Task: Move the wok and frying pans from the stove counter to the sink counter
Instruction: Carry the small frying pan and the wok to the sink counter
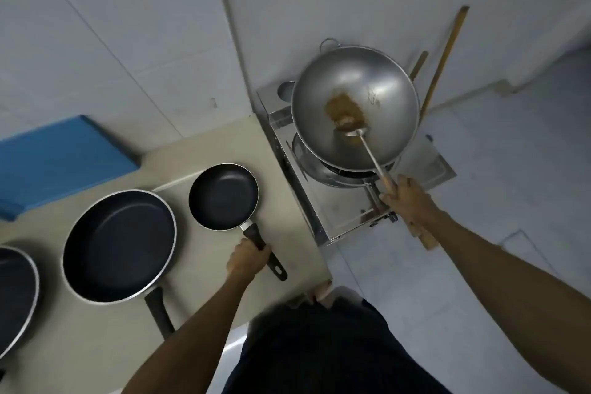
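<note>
A silver wok (377, 86) with brown residue sits on the gas stove (339, 205) at the right. A metal spatula (361, 141) lies inside it. My right hand (406, 198) is closed around the wooden wok handle and the spatula's handle together. On the beige counter (287, 189), a small black frying pan (224, 197) stands near the stove; my left hand (248, 261) grips its black handle. A larger black frying pan (120, 245) sits to its left. A third dark pan (14, 294) is cut off at the left edge.
A blue board (60, 160) lies at the back left of the counter. Two wooden sticks (444, 61) lean on the wall behind the stove. The grey tiled floor (511, 169) stretches right of the stove. My dark clothing fills the bottom middle.
</note>
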A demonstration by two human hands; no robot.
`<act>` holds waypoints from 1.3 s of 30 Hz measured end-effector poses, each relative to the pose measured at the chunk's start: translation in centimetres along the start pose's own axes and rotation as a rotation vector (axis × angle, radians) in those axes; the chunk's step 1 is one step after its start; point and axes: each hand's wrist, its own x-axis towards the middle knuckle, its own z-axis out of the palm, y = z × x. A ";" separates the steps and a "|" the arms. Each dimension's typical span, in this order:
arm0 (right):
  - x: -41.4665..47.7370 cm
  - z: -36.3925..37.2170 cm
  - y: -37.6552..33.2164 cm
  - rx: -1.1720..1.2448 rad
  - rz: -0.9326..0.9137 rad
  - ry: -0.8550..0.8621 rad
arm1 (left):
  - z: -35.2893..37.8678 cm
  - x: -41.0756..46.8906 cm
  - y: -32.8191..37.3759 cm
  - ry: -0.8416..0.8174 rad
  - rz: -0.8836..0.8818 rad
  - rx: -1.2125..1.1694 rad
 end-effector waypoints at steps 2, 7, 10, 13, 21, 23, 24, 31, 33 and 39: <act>0.1 0.3 0.1 0.029 0.030 -0.007 | 0.8 0.5 0.3 -0.105 -0.055 -0.221; 0.8 1.2 0.7 0.119 0.037 -0.025 | 2.6 1.1 1.3 -0.240 -0.192 -0.865; 1.3 1.1 0.6 0.161 0.048 -0.038 | 2.8 1.3 1.3 -0.249 -0.196 -1.048; 1.8 1.2 0.3 0.168 0.043 -0.044 | 2.4 1.4 1.1 -0.179 -0.190 -1.166; 2.4 1.9 -0.4 0.156 0.064 -0.044 | 2.2 1.5 2.2 -0.006 -0.159 -1.298; 2.6 1.9 -0.2 0.151 0.073 -0.034 | 2.0 1.4 2.7 0.008 -0.163 -1.351; 2.6 1.9 -0.2 0.149 0.081 -0.033 | 2.0 1.3 2.9 0.004 -0.168 -1.390; 3.3 1.7 0.0 0.153 0.135 -0.044 | 1.2 1.0 4.4 0.087 -0.180 -1.414; 3.4 1.9 -0.1 0.186 0.135 -0.076 | 1.3 0.9 4.2 0.094 -0.153 -1.367; 3.0 2.6 -0.2 0.585 0.123 -0.216 | 1.1 0.0 3.9 0.078 0.066 -1.192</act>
